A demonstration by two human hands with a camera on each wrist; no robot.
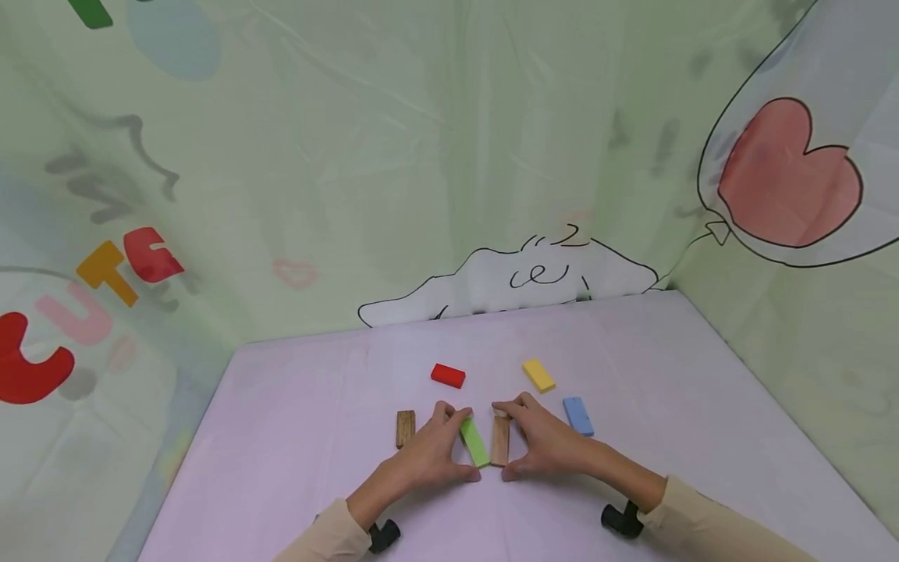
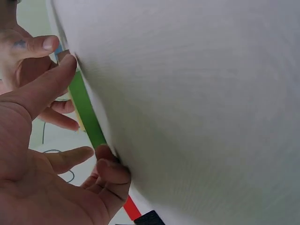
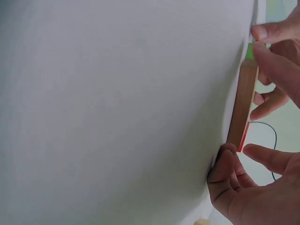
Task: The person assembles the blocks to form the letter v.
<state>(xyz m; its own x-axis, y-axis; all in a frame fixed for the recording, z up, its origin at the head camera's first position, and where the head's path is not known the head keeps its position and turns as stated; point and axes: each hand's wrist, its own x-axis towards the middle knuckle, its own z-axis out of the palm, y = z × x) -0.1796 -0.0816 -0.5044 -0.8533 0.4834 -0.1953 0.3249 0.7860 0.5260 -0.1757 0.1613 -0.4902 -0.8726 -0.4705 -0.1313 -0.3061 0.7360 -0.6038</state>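
Note:
In the head view my left hand (image 1: 431, 451) spans a light green block (image 1: 474, 443) lengthwise, thumb at the near end and fingers at the far end. Just to the right, my right hand (image 1: 551, 439) pinches a brown wooden block (image 1: 500, 441) by its two ends in the same way. Both blocks lie on the table, their near ends close together and their far ends apart. The left wrist view shows the long side of the green block (image 2: 87, 110) between thumb and fingertips. Seen from the right wrist, the wooden block (image 3: 243, 101) sits between that hand's thumb and fingers.
A darker wooden block (image 1: 405, 428) lies left of my left hand. Beyond the hands are a red block (image 1: 448, 375) and a yellow block (image 1: 538, 375). A blue block (image 1: 578, 416) is beside my right hand. A printed curtain (image 1: 393, 156) borders the pale table (image 1: 302, 437).

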